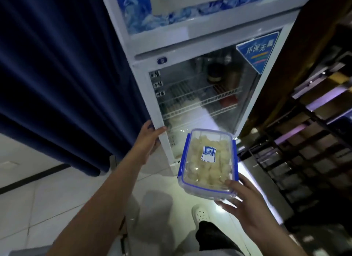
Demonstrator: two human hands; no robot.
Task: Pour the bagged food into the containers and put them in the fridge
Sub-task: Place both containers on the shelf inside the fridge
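Note:
A clear plastic container [207, 162] with a blue-clipped lid and a blue label holds pale yellowish food pieces. My right hand [245, 202] grips it from its near end and holds it up in front of the fridge. The white fridge [144, 95] has a glass door through which wire shelves and dark jars show. My left hand [150, 139] is wrapped around the left edge of that glass door, low down, fingers curled over the frame. The door looks shut or barely ajar.
A dark blue curtain [62, 74] hangs left of the fridge. Dark wooden lattice shelving [308, 141] stands on the right. The floor is pale tile, with my white shoe [201, 214] below the container.

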